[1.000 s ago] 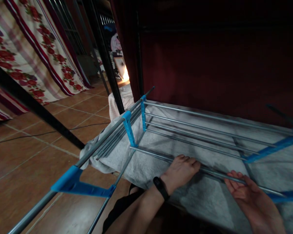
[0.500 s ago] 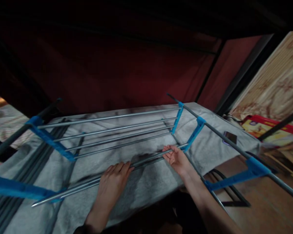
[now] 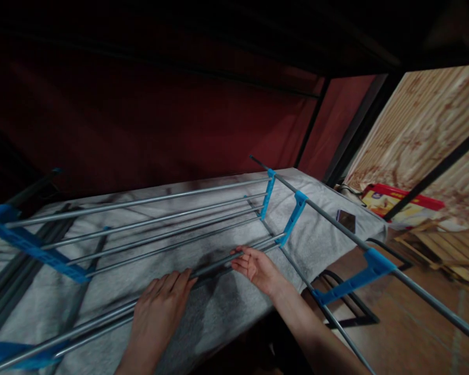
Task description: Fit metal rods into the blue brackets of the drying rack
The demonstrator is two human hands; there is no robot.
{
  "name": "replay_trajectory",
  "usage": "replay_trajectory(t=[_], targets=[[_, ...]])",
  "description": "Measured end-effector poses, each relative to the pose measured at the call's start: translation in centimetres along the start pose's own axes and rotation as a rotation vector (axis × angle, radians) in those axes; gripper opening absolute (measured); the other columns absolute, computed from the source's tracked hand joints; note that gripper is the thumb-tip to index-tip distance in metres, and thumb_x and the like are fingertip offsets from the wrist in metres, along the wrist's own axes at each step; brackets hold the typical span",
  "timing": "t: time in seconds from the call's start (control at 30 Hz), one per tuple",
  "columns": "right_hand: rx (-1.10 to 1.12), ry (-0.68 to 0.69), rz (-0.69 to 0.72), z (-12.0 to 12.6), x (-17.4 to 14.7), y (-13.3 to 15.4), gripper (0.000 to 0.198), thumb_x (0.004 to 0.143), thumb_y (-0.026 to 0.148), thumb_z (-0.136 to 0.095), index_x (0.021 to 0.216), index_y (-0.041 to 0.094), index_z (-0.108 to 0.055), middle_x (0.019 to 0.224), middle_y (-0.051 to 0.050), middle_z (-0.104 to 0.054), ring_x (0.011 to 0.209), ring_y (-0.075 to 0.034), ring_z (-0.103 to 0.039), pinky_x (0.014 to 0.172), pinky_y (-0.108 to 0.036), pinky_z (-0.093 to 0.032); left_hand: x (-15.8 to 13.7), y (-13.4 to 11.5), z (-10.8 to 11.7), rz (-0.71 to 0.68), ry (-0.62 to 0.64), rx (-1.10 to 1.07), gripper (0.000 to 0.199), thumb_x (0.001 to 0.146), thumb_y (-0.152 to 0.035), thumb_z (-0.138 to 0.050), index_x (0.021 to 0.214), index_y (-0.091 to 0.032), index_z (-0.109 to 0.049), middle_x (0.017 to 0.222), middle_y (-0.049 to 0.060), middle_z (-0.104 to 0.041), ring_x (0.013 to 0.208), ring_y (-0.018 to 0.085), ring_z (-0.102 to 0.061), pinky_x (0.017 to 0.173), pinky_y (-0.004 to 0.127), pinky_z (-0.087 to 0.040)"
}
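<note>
Several silvery metal tubes and blue plastic brackets form a rack frame on a grey cloth. My left hand (image 3: 160,308) is palm down, its fingers wrapped over a loose-looking metal tube (image 3: 101,315) in the front. Further right, my right hand (image 3: 256,268) is turned palm up, with curled fingertips on the same tube. That tube runs from the lower left corner to the blue bracket (image 3: 292,219) on the right. Just below it lies a second tube (image 3: 96,333), partly hidden by my left hand. Whether the tube's right end sits in the bracket, I cannot tell.
Grey tubes (image 3: 13,276) lie bundled on the cloth (image 3: 226,317) at left. A phone (image 3: 346,221) rests near the right edge. Beyond are a red and yellow box (image 3: 400,202), wooden slats (image 3: 445,247) and black bent tubing (image 3: 355,312). A dark red panel (image 3: 160,125) stands behind.
The view has turned right, so the rack appears further left. My right hand is a little farther from the right bracket along the tube. Both hands remain at the tube.
</note>
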State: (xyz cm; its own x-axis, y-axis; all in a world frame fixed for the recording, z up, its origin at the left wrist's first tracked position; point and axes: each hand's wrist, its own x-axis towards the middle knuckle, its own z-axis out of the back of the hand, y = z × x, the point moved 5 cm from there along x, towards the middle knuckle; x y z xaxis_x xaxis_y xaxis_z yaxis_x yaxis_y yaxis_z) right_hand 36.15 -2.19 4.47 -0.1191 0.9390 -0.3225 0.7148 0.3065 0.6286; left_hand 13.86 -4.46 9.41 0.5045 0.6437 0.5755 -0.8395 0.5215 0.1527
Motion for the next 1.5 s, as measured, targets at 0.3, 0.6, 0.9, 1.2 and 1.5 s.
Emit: replay_trajectory(t=[0.3, 0.6, 0.9, 1.2, 1.5], targets=[[-0.228, 0.089, -0.112, -0.4, -0.3, -0.5, 0.026, 0.083, 0.035, -0.066, 0.096, 0.012, -0.067, 0.089, -0.01, -0.073, 0.078, -0.017, -0.07, 0.076, -0.03, -0.054, 0.0, 0.1, -0.1, -0.001, 0.006, -0.04, 0.029, 0.098, -0.035, -0.044, 0.104, -0.018, -0.067, 0.085, 0.006, -0.071, 0.073, 0.022, -0.065, 0.073, 0.036, -0.045], [-1.371, -0.313, 0.135, 6.5, -1.3, 4.3, 0.016, 0.08, 0.021, -0.061, 0.065, 0.02, -0.064, 0.071, -0.004, -0.067, 0.079, -0.018, -0.064, 0.079, -0.029, -0.047, -0.1, 0.1, -0.1, 0.003, 0.022, -0.036, 0.033, 0.099, -0.038, -0.042, 0.104, -0.017, -0.067, 0.088, 0.007, -0.071, 0.074, 0.022, -0.065, 0.074, 0.036, -0.045], [-1.925, -0.949, 0.053, 10.5, -3.1, 8.8, 0.035, 0.093, 0.025, -0.04, 0.122, 0.013, -0.055, 0.117, -0.017, -0.061, 0.107, -0.025, -0.063, 0.086, -0.033, -0.047, 0.2, -0.1, -0.1, -0.006, 0.018, -0.015, 0.033, 0.099, -0.036, -0.041, 0.104, -0.017, -0.068, 0.083, 0.007, -0.071, 0.071, 0.022, -0.064, 0.073, 0.036, -0.045], [-1.836, -0.857, 0.112, 12.1, -1.5, 8.7, 0.035, 0.09, 0.019, -0.039, 0.114, 0.015, -0.064, 0.11, -0.014, -0.065, 0.097, -0.02, -0.066, 0.081, -0.026, -0.046, 0.0, 0.0, -0.4, -0.016, 0.024, -0.026, 0.031, 0.099, -0.034, -0.043, 0.103, -0.017, -0.069, 0.084, 0.006, -0.071, 0.071, 0.023, -0.065, 0.073, 0.037, -0.046], [-1.829, -0.858, 0.163, 12.7, -0.5, 9.0, 0.035, 0.087, 0.018, -0.043, 0.111, 0.016, -0.068, 0.107, -0.013, -0.07, 0.1, -0.02, -0.067, 0.081, -0.023, -0.045, 0.1, 0.0, -0.8, 0.022, 0.077, -0.034, 0.03, 0.098, -0.034, -0.045, 0.106, -0.017, -0.069, 0.086, 0.007, -0.071, 0.073, 0.023, -0.064, 0.073, 0.037, -0.045]])
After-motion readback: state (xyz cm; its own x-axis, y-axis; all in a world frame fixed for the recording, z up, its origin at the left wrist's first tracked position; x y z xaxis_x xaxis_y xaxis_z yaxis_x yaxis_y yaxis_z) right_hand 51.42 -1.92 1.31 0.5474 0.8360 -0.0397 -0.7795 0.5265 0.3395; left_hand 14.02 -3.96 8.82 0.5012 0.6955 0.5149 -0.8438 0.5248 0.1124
